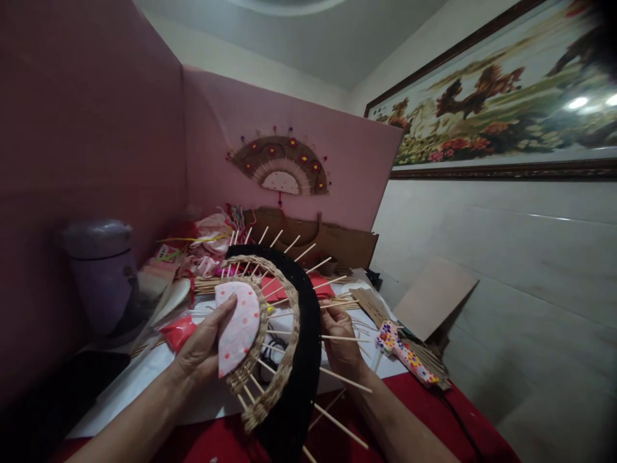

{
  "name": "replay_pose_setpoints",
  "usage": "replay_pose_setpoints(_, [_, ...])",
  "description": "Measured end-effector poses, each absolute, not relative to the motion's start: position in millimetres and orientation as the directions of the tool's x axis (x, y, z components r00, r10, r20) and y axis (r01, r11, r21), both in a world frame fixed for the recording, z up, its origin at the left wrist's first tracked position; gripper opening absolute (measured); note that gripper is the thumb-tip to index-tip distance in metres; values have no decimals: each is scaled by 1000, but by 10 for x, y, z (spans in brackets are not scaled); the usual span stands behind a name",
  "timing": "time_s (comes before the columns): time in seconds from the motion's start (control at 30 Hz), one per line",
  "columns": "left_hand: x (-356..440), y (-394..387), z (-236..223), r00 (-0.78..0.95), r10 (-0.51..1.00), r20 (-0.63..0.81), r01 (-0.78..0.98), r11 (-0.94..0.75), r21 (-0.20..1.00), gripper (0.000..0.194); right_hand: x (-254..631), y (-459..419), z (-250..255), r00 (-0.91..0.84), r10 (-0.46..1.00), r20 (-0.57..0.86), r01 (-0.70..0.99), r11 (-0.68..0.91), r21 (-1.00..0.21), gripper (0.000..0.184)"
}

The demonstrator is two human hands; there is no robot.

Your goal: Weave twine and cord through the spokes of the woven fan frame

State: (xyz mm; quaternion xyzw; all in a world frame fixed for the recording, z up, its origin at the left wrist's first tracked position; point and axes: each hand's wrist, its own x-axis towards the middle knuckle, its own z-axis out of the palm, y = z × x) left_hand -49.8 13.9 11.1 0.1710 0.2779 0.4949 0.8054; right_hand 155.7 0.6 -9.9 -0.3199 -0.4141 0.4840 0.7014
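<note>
A handmade fan [308, 334] is held up over the table, tilted, with its curved edge to the right. It has a pink dotted half-circle [238, 328] at its base, braided straw bands [289, 347], a wide black band and thin wooden sticks [344, 374] poking past the rim. My left hand [207, 341] grips the half-circle, thumb on its front face and the other fingers hidden behind. At the outer rim, my right hand [340, 331] is closed on the black band's edge among the sticks; some of its fingertips are hidden behind the fan.
A flower-patterned glue gun [405, 354] lies at right on corrugated cardboard. A finished fan [282, 164] hangs on the pink panel. Left are a lidded purple container [103, 276] and a red packet [177, 331]. Pink fabric [212, 235] and cardboard [347, 247] stand behind.
</note>
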Motion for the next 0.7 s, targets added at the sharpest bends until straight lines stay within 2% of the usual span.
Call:
replay_pose_setpoints(0.17, [-557, 208, 142, 171, 960, -222, -753, 273, 599, 31, 1589, -1, -77, 111, 954, 278, -312, 299, -902, 26])
replay_pose_setpoints(0.27, [-571, 225, 160, 117, 972, -204, -762, 220, 609, 29, 1600, -6, -75, 68, 956, 287, -249, 294, -923, 22])
replay_pose_setpoints(0.43, [-620, 285, 126, 13, 983, -181, -724, 134, 677, 22, 1630, 48, -92, -16, 960, 281, -249, 268, -931, 22])
replay_pose_setpoints(0.57, [-684, 367, 86, -22, 991, -131, -728, 74, 682, 15, 1656, 70, -83, -74, 971, 226, -248, 201, -948, 21])
replay_pose_setpoints(0.7, [-717, 424, 77, -44, 995, -84, -734, 25, 679, 17, 1684, 49, -77, -77, 989, 129, -184, 113, -976, 20])
